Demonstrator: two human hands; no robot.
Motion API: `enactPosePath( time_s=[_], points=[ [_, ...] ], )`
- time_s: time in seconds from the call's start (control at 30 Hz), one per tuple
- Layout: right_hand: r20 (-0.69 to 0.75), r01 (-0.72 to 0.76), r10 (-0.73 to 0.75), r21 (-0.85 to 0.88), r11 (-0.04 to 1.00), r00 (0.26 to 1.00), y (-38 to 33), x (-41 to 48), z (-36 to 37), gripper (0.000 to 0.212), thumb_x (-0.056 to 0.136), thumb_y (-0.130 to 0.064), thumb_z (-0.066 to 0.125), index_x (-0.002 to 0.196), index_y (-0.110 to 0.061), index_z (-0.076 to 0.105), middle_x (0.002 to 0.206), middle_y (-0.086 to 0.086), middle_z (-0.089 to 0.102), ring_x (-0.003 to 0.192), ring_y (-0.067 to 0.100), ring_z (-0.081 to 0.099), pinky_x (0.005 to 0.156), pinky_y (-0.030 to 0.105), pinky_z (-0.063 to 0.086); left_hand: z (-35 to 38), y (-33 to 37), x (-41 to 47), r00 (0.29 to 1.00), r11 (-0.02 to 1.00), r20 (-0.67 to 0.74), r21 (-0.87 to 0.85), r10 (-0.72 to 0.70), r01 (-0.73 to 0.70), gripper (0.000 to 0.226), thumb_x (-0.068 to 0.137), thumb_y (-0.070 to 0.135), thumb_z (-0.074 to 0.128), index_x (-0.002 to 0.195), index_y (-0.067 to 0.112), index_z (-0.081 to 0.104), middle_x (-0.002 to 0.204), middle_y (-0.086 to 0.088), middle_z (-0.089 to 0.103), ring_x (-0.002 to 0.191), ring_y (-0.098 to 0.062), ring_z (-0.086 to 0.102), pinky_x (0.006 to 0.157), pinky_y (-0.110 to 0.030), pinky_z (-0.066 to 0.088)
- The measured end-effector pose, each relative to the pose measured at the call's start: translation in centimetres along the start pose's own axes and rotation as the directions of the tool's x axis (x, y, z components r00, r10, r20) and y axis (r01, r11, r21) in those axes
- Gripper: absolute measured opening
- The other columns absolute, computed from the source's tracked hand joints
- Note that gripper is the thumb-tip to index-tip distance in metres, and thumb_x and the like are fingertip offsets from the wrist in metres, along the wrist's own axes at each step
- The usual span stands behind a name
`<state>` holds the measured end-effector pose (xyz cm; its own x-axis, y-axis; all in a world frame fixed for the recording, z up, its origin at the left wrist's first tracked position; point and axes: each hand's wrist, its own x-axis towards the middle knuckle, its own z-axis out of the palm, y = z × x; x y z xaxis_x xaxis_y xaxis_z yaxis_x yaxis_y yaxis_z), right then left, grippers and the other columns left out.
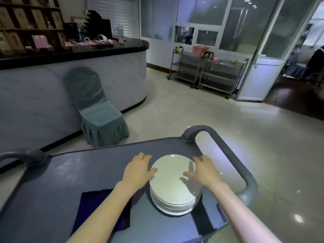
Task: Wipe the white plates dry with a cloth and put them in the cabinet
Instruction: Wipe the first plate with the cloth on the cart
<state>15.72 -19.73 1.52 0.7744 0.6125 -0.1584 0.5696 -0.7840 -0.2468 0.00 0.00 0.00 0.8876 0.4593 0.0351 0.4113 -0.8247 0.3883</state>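
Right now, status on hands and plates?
Left hand and right hand grip top plate at sides. Stack on cart, dark cloth left of it. Nothing blocking.

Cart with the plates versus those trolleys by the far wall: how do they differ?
The grey cart has a solid flat top and thick rounded handles; the steel trolleys are thin shiny tube frames with open shelves. The cart carries a stack of white plates and a dark cloth; the trolleys hold a pink tub. Both have handles at their ends.
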Motion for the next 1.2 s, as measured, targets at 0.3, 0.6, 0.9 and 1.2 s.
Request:
enactPosePath(
  time_s=[0.3, 0.6, 0.9, 1.2],
  points=[
    [0.011, -0.128, 0.128, 0.189, 0.974, 0.992, 2.1, -1.1, 3.2, 0.067, 0.076, -0.045, 0.078, 0.127, -0.011, 0.051, 0.122, 0.015, 0.044, 0.121, 0.033, 0.039, 0.095, 0.034, 0.041, 4.9, 1.3, -2.0, 0.959, 0.901, 0.108, -0.329, -0.262, 0.283, 0.050, 0.088, 0.025, 0.067, 0.135, 0.018, 0.051, 0.112, -0.006, 0.048, 0.097, -0.024, 0.054, 0.082, -0.030, 0.044],
    [0.020, -0.144, 0.146, 0.337, 0.931, 0.989, 2.6, -0.4, 3.6, 0.069, 0.068, -0.035, 0.086, 0.126, -0.013, 0.056, 0.122, 0.016, 0.053, 0.120, 0.032, 0.041, 0.091, 0.034, 0.041, 6.2, 1.3, -2.7, 0.871, 0.625, 0.115, -0.652, -0.477, 0.428, 0.055, 0.077, 0.008, 0.075, 0.127, 0.024, 0.058, 0.080, 0.003, 0.067, 0.079, -0.008, 0.062, 0.067, -0.021, 0.046],
    [-0.014, -0.040, 0.070, 0.701, 0.712, 0.997, 0.2, -0.4, 3.3, 0.043, 0.081, -0.022, 0.077, 0.122, -0.025, 0.061, 0.105, -0.001, 0.055, 0.106, 0.025, 0.056, 0.081, 0.029, 0.041, 4.0, -0.1, -5.2, 0.817, 0.367, 0.115, -0.852, -0.565, 0.373, 0.057, 0.079, -0.002, 0.068, 0.124, 0.030, 0.058, 0.088, -0.010, 0.064, 0.076, -0.021, 0.062, 0.058, -0.025, 0.052],
    [0.059, -0.088, 0.090, 0.924, 0.372, 0.994, -7.4, 0.7, 5.9, 0.039, 0.104, -0.017, 0.046, 0.144, -0.016, 0.045, 0.135, 0.002, 0.054, 0.118, 0.021, 0.055, 0.102, 0.037, 0.045, -0.5, -4.9, -8.0, 0.827, 0.236, 0.076, -0.940, -0.557, 0.245, 0.031, 0.094, 0.010, 0.063, 0.121, 0.023, 0.065, 0.100, -0.017, 0.070, 0.091, -0.024, 0.072, 0.073, -0.032, 0.061]
  ],
)
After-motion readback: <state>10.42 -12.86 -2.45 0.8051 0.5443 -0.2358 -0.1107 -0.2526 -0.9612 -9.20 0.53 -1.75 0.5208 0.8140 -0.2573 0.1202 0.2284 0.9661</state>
